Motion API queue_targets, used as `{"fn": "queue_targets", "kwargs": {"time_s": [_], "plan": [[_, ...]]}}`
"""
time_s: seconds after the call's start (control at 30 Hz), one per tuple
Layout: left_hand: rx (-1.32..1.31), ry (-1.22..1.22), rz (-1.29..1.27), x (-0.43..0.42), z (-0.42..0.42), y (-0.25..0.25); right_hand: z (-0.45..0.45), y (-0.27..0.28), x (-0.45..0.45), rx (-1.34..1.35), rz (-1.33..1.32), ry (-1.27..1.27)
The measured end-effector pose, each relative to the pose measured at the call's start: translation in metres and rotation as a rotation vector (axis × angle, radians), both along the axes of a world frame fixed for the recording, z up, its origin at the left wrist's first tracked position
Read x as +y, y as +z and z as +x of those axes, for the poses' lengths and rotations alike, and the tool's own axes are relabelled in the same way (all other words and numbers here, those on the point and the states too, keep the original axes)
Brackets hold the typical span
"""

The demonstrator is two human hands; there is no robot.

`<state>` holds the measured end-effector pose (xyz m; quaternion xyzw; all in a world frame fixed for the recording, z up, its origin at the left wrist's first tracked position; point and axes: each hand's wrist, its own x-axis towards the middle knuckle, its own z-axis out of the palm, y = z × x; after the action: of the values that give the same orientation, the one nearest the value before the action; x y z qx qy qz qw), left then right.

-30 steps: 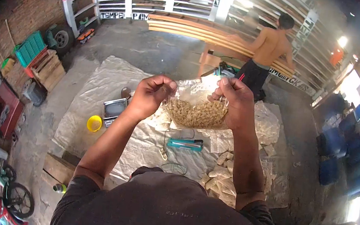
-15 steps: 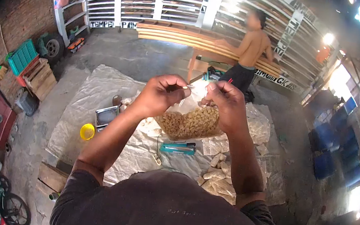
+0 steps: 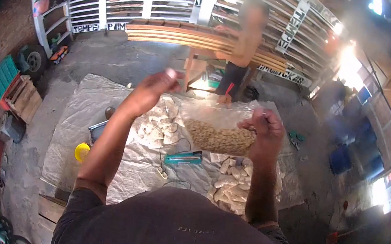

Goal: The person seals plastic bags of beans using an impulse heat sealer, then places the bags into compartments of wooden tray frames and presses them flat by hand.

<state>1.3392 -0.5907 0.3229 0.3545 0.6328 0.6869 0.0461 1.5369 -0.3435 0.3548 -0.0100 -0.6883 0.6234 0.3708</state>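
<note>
A large clear plastic bag (image 3: pixel 220 137), its lower part full of small tan pieces, stands over the sheet in front of me. My right hand (image 3: pixel 266 126) is closed on the bag's upper right edge. To the left and higher up, my left hand (image 3: pixel 158 87) is apart from the bag; motion smears its fingers, and I cannot tell whether it holds anything. Below the bag lies a teal bag sealer (image 3: pixel 184 157). Small filled packets (image 3: pixel 234 181) are heaped near my right forearm, and more pale packets (image 3: pixel 158 127) lie beyond my left forearm.
A pale sheet (image 3: pixel 71 130) covers the floor, with a yellow cup (image 3: pixel 82 152) and a dark tray (image 3: pixel 98 131) at its left. A cable with a plug (image 3: pixel 162 172) lies near the sealer. Behind, a co-worker (image 3: pixel 245 44) stands by stacked wooden planks (image 3: pixel 177 37).
My hands, close together above the bag before, have moved apart, left hand leftward and right hand rightward. The view has shifted. The co-worker has turned toward the camera.
</note>
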Motion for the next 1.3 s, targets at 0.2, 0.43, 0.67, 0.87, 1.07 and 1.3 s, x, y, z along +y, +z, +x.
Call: {"fn": "queue_targets", "kwargs": {"time_s": [0.2, 0.43, 0.67, 0.87, 1.07, 1.3], "plan": [[0.347, -0.452, -0.42, 0.079, 0.003, 0.03, 0.041, 0.006, 0.014, 0.099, -0.003, -0.168], [1.134, -0.533, -0.291, 0.179, 0.025, 0.103, 0.103, 0.031, 0.009, 0.22, 0.047, -0.514], [1.324, -0.723, -0.581, 0.192, 0.084, 0.191, 0.136, 0.049, -0.006, 0.276, 0.009, -0.696], [1.423, -0.914, -0.715, 0.21, 0.063, 0.198, 0.137, 0.056, -0.024, 0.303, 0.0, -0.824], [1.476, -0.85, -0.776, 0.215, 0.068, 0.196, 0.136, 0.057, -0.033, 0.29, 0.002, -0.88], [1.653, -0.726, -0.684, 0.219, 0.098, 0.21, 0.139, 0.058, -0.036, 0.343, 0.016, -0.903]]}}
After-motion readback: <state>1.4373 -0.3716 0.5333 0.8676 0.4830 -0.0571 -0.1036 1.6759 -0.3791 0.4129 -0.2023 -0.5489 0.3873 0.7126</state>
